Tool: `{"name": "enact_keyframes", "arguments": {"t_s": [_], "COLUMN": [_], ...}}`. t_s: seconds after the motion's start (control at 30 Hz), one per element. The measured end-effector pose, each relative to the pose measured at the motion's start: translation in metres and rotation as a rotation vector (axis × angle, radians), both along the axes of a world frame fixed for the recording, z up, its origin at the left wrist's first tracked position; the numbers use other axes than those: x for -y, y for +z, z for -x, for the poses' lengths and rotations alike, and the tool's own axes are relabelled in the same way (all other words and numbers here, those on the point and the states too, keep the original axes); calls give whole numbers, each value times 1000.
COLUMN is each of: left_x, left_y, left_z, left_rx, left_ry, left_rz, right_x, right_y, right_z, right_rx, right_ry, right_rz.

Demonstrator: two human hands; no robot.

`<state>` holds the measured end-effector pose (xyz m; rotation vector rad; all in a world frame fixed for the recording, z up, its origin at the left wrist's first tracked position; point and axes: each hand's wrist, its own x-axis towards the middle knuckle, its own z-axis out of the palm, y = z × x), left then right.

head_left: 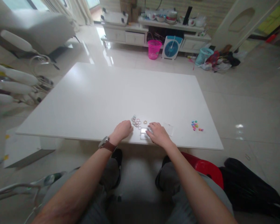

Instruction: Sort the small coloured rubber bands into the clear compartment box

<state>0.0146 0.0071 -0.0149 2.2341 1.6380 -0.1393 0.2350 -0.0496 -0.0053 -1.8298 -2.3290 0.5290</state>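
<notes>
My left hand (123, 129), a watch (104, 142) on its wrist, is closed at the near edge of the white table (102, 96). What its curled fingers hold, if anything, is hidden. Just right of it lies a loose pile of small metal rings (135, 121), with a gold-coloured ring (145, 122) a little apart. My right hand (158, 133) grips the right side of a small clear plastic box (143, 134), thumb and fingers apart around that side. Beyond this hand lies a flat clear lid (168, 128).
Small colourful pieces (195, 125) lie in a cluster at the table's right. A red stool (208, 171) and a black bag (249, 183) are below on the right. Across the room stand a pink basket (154, 49), a blue fan (172, 48) and a white cabinet (135, 38).
</notes>
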Motion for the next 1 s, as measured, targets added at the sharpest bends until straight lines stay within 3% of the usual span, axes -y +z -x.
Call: {"name": "enact_keyframes", "arguments": {"t_s": [0.27, 0.67, 1.0], "left_x": [-1, 3, 5], "left_y": [22, 33, 33], "left_z": [6, 12, 8], "left_rx": [234, 296, 309], "left_ry": [46, 53, 40], "left_rz": [47, 35, 8], "right_x": [-14, -15, -16], "right_y": [-11, -15, -14], "right_z": [15, 12, 15], "right_rx": [-42, -7, 42], "right_ry": [-37, -44, -98], "right_rz": [67, 48, 29]}}
